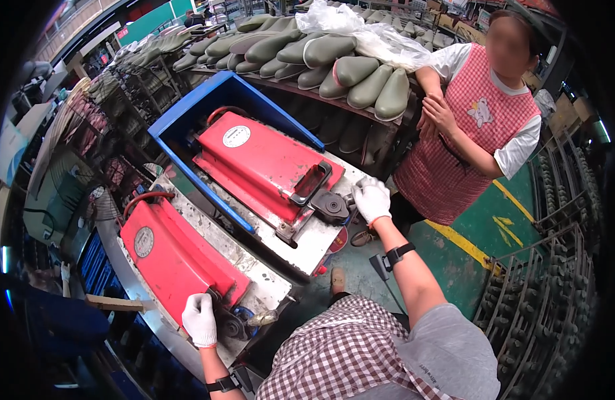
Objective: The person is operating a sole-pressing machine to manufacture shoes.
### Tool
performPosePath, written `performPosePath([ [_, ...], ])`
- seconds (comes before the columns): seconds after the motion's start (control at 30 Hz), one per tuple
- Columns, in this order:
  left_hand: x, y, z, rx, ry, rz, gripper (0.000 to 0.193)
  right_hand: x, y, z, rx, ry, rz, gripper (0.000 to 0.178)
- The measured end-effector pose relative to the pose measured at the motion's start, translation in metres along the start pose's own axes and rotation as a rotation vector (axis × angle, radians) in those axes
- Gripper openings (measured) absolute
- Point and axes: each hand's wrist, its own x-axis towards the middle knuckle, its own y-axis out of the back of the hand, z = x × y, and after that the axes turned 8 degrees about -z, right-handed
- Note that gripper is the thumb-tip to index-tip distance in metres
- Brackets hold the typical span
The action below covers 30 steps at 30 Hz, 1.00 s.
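Observation:
Two long red metal machine covers stand side by side, the left red cover (177, 250) nearer me and the right red cover (267, 163) farther off. My left hand (199, 321), in a white knit glove, is closed at the near end of the left cover, beside a black handle part (216, 299); what its fingers hold is hidden. My right hand (372, 201), gloved alike, closes round the end of a short lever on a round black mechanism (331, 207). Above that mechanism, a black loop handle (311, 184) is fixed to the right cover.
A blue guard frame (234, 84) surrounds the right machine. Behind it a rack carries many green boots (377, 88) and clear plastic sheeting (367, 33). A person in a red checked apron (441, 167) stands at the right, hands together. Metal racks (537, 300) line the right side.

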Motion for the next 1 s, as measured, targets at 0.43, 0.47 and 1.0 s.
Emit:
performPosePath([
  [0.43,0.070,-0.170,0.182,0.169,-0.732,-0.147,0.038,0.020,-0.011,0.015,0.054,0.034,-0.326,0.043],
  [0.47,0.082,-0.185,0.183,0.136,-0.804,-0.169,0.041,0.009,-0.005,0.011,0.005,-0.033,-0.393,0.045],
  [1.0,0.151,-0.191,0.260,0.276,-0.991,-0.083,0.023,0.011,0.035,-0.052,0.111,0.768,-0.440,0.022],
])
